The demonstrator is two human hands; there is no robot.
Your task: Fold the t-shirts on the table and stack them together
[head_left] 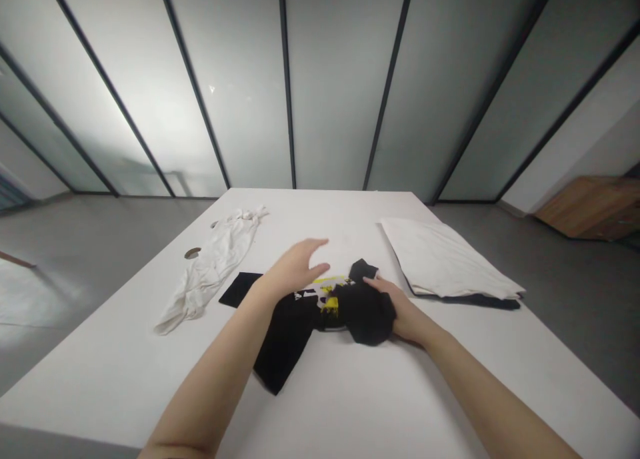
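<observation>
Head view: a black garment with a yellow and white print lies just below the middle of the frame, on a white table. Its right end is bunched up, and the right hand has hold of it there, thumb on top and the other fingers mostly hidden behind the fabric. Toward the centre, the left hand is open above the garment's left part, thumb and fingers spread well apart, with nothing in its grasp; whether it brushes the fabric I cannot tell.

Left of centre, a crumpled white cloth stretches diagonally, close beside a round hole in the tabletop. Right of centre, a white folded cloth lies flat, with a dark layer showing beneath its near edge. Frosted panels between dark bars fill the upper frame, and a wooden object sits at the right edge.
</observation>
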